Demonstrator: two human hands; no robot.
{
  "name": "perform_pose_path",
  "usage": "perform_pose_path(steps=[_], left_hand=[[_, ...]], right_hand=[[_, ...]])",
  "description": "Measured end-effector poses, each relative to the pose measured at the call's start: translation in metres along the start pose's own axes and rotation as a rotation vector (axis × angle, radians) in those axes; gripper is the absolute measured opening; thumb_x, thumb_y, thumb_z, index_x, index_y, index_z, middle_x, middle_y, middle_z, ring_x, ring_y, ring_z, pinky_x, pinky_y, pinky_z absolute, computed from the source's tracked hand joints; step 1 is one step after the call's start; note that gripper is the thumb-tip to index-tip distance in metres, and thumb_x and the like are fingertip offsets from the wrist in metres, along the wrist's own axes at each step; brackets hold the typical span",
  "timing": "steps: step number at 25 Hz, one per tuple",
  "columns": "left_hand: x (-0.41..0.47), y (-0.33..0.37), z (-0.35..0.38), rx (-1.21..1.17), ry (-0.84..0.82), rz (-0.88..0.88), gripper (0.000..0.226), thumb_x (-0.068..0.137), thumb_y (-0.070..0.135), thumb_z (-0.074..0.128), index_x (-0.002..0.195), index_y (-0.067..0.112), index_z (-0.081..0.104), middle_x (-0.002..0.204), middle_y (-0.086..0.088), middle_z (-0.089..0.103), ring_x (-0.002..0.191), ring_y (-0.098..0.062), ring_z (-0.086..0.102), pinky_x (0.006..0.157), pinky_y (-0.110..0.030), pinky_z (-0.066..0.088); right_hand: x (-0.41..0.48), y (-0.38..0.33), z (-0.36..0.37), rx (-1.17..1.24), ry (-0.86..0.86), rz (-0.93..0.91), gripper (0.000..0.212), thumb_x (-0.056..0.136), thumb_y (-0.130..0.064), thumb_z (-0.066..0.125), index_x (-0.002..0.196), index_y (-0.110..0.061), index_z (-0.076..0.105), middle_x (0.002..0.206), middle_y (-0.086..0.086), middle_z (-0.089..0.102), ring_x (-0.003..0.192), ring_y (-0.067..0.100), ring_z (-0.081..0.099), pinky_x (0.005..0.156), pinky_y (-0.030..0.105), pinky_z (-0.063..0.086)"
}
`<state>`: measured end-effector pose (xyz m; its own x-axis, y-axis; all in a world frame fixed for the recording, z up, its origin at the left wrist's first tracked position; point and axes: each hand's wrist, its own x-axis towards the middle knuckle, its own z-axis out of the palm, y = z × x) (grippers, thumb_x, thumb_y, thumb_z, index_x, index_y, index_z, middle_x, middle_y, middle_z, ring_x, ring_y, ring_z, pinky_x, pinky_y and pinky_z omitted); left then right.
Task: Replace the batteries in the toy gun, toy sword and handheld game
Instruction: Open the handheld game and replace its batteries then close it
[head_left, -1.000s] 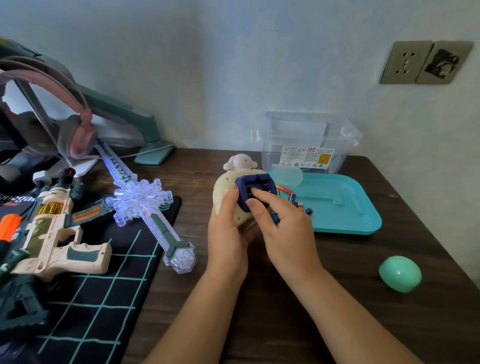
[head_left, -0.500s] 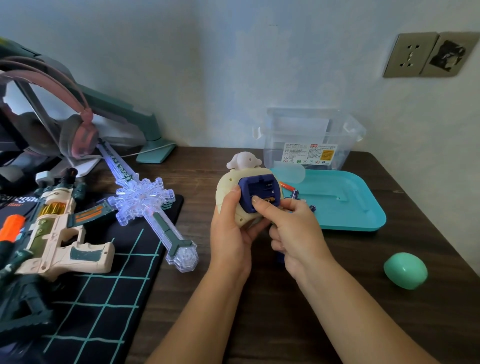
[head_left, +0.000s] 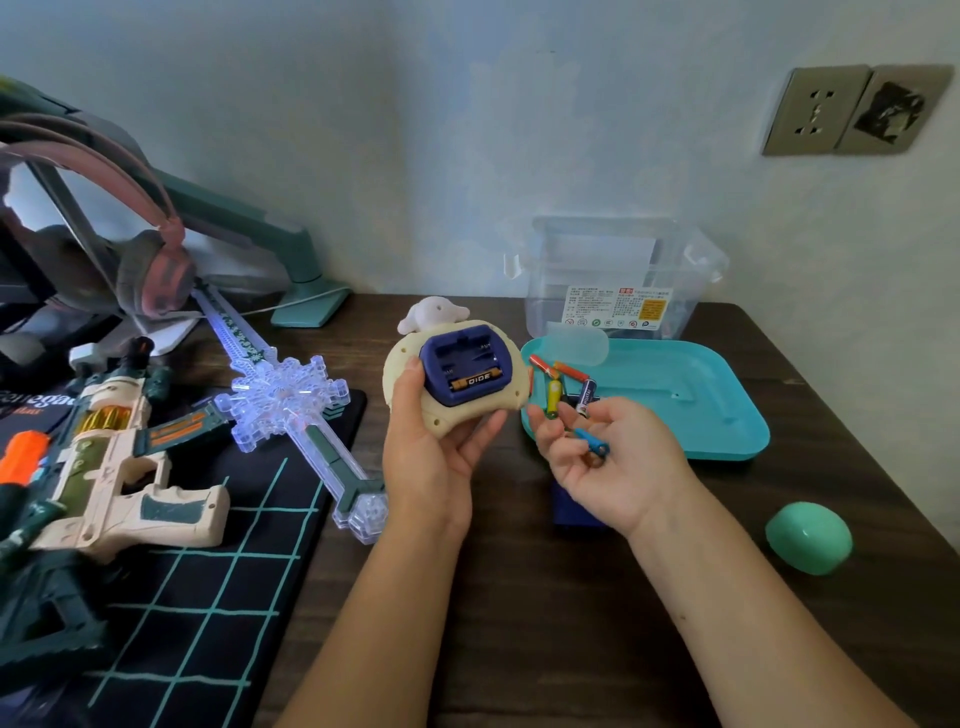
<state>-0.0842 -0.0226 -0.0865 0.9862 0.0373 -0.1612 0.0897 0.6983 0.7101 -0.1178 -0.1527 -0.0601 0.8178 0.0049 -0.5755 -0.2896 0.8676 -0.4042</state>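
My left hand (head_left: 431, 452) grips the cream handheld game (head_left: 408, 371) back side up. Its dark blue battery compartment (head_left: 462, 364) is uncovered, with one gold battery (head_left: 475, 382) in the nearest slot. My right hand (head_left: 613, 467) hovers palm up just right of the game, its curled fingers holding a small blue tool (head_left: 592, 444). A dark blue cover piece (head_left: 563, 506) lies on the table under that hand. The toy gun (head_left: 114, 467) and the lit clear toy sword (head_left: 291, 400) lie on the left.
A teal tray (head_left: 701, 395) behind my right hand holds several loose batteries (head_left: 553, 397) at its left end. A clear plastic box (head_left: 618, 275) stands behind it by the wall. A green egg-shaped shell (head_left: 808, 538) lies at right. A black grid mat (head_left: 208, 597) and headphones (head_left: 150, 270) are on the left.
My right hand has drawn back from the battery compartment toward the right and turned palm up. The compartment now shows fully. The left hand tilted the game slightly.
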Motion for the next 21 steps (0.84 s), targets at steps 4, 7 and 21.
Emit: perform_pose_path(steps=[4,7,21], left_hand=[[-0.003,0.004,-0.001,-0.028,0.007,-0.011,0.028,0.096,0.040,0.054,0.109,0.020,0.068,0.101,-0.009,0.076,0.090,-0.029,0.074,0.075,-0.039,0.061],[-0.004,0.004,-0.001,-0.032,0.011,-0.020,0.028,0.095,0.039,0.056,0.111,0.020,0.067,0.101,-0.009,0.077,0.091,-0.030,0.074,0.076,-0.039,0.061],[-0.003,0.004,-0.002,-0.021,-0.008,-0.037,0.029,0.095,0.040,0.055,0.113,0.020,0.067,0.097,-0.007,0.076,0.083,-0.026,0.075,0.068,-0.035,0.062]], right_hand=[[-0.007,-0.005,0.000,-0.015,-0.025,-0.063,0.019,0.096,-0.008,0.043,0.112,-0.005,0.052,0.109,0.021,0.056,0.070,0.016,0.055,0.048,0.021,0.050],[-0.012,-0.011,0.001,0.064,0.049,-0.094,0.012,0.097,-0.016,0.046,0.102,-0.006,0.051,0.100,0.016,0.050,0.073,0.015,0.049,0.062,0.024,0.048],[-0.014,-0.003,0.000,-0.015,-0.119,-0.136,0.033,0.093,0.000,0.051,0.126,-0.004,0.054,0.115,0.025,0.065,0.082,0.026,0.073,0.052,0.024,0.057]])
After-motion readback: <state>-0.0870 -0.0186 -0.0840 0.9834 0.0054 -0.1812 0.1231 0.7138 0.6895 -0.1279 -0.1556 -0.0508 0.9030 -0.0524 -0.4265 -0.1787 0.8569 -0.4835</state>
